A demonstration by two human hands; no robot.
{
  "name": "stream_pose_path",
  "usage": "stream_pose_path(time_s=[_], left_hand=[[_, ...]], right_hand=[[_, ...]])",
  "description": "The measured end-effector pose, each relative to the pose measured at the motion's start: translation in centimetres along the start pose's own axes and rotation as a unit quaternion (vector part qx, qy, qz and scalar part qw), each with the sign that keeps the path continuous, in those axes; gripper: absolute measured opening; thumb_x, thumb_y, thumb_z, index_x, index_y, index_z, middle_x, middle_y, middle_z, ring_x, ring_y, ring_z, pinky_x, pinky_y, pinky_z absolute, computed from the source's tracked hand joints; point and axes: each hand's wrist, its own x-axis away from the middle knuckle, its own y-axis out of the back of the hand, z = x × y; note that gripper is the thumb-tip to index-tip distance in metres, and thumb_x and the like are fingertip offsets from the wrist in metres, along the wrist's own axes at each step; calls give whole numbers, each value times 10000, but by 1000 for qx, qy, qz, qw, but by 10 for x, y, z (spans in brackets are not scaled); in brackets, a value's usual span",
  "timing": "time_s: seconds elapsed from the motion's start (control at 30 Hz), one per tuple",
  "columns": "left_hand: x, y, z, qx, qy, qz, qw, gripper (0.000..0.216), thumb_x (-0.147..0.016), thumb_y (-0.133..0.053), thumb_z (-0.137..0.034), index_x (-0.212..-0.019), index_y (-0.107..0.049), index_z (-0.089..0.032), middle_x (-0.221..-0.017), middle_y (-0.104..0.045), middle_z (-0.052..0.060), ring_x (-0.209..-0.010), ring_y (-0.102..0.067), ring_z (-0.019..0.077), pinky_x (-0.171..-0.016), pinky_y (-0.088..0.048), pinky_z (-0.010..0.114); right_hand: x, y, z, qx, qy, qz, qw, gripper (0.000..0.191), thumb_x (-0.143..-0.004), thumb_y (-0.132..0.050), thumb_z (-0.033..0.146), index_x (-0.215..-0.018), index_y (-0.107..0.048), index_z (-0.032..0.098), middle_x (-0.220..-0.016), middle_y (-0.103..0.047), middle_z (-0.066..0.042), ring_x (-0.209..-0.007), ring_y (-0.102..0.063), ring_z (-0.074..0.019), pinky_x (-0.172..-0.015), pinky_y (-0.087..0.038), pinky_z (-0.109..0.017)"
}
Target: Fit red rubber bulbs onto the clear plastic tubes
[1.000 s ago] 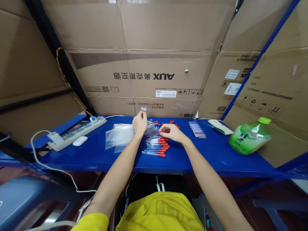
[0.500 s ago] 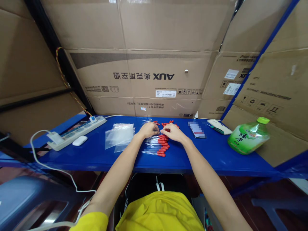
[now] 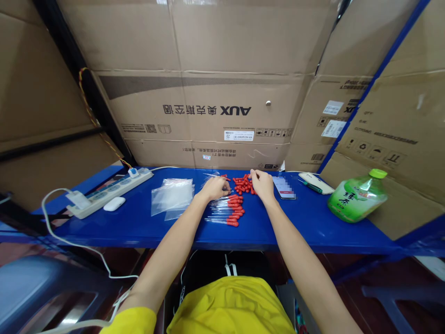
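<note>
Curled and closed, my left hand [image 3: 217, 188] sits just above a row of glass droppers [image 3: 222, 212] with red rubber bulbs on their right ends. What its fingers hold is hidden. My right hand [image 3: 263, 183] is at the right edge of a heap of loose red rubber bulbs [image 3: 242, 184], thumb and fingertips pinched together. Anything between those fingertips is too small to make out. Behind my left hand lie a few thin clear tubes [image 3: 210, 175], partly covered by it. Clear plastic bags [image 3: 174, 197] lie stacked to the left of my left hand.
A phone [image 3: 284, 188] lies right of my right hand, then a green-handled screwdriver [image 3: 313, 186] by a pale flat object [image 3: 321, 182]. A green tea bottle [image 3: 358, 197] stands far right. On the left are a power strip [image 3: 111, 192] and a white case [image 3: 114, 203]. Cardboard [image 3: 208, 88] walls the back.
My right hand has left my left hand and moved right, to the far side of the red bulb heap, which now shows. The left hand stays nearly in place.
</note>
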Motion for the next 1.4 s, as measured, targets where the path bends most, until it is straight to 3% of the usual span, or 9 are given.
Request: stream_pose_path(time_s=[0.27,0.4,0.53,0.67,0.77,0.9,1.13,1.4], left_hand=[[2,1,-9,8,17,1,1000,133,-720,-633,-187,-731,-762,-218,-809,-744,66,-788,-668,231,-700,-439,302],[2,3,-8,43,15,-52,998,86,-749,-658,-209,-744,-744,-210,-837,-722,82,-815,-656,241,-756,-458,309],[2,6,-6,83,21,-116,990,98,-814,-655,-268,-842,-720,-201,-898,-692,81,-789,-630,214,-737,-445,291],[2,8,-4,146,27,-163,975,98,-847,-655,-294,-854,-695,-205,-866,-692,67,-740,-613,196,-682,-411,266],[2,9,-3,207,38,-186,960,102,-854,-675,-311,-853,-681,-209,-793,-695,50,-661,-591,179,-629,-372,246],[2,10,-4,231,43,-204,950,96,-877,-667,-305,-915,-657,-217,-726,-687,24,-602,-574,162,-590,-324,235],[3,11,-8,98,57,-158,981,114,-962,-532,-303,-1033,-590,-236,-841,-712,18,-720,-638,187,-613,-349,269],[3,10,-8,66,76,-151,983,138,-994,-469,-325,-1066,-553,-242,-895,-722,27,-794,-668,206,-653,-384,290]], right_hand=[[-3,7,-15,20,-84,-60,994,357,-960,-466,368,-845,-769,217,-870,-771,-115,-839,-681,-261,-720,-420,-314],[-4,5,-17,17,-86,-51,995,301,-936,-488,314,-861,-764,220,-871,-771,-108,-827,-678,-253,-713,-416,-307],[-6,3,-13,-11,-39,-17,999,270,-937,-508,327,-883,-748,216,-835,-766,-71,-778,-669,-228,-696,-410,-289],[-1,-2,-2,-50,69,103,991,372,-991,-464,418,-845,-742,218,-790,-746,-39,-736,-645,-200,-694,-405,-282],[8,-11,10,-52,170,175,968,509,-1045,-375,429,-753,-737,223,-821,-728,-38,-821,-617,-192,-838,-409,-310],[21,-23,23,0,246,188,951,549,-1062,-354,432,-730,-735,218,-945,-681,-78,-963,-518,-230,-950,-365,-382],[28,-24,32,81,227,240,940,522,-1079,-313,421,-862,-727,189,-1125,-614,-87,-1084,-423,-251,-943,-332,-436],[26,-29,28,61,196,248,947,548,-1081,-290,418,-869,-747,204,-1187,-609,-78,-1128,-429,-251,-992,-319,-460]])
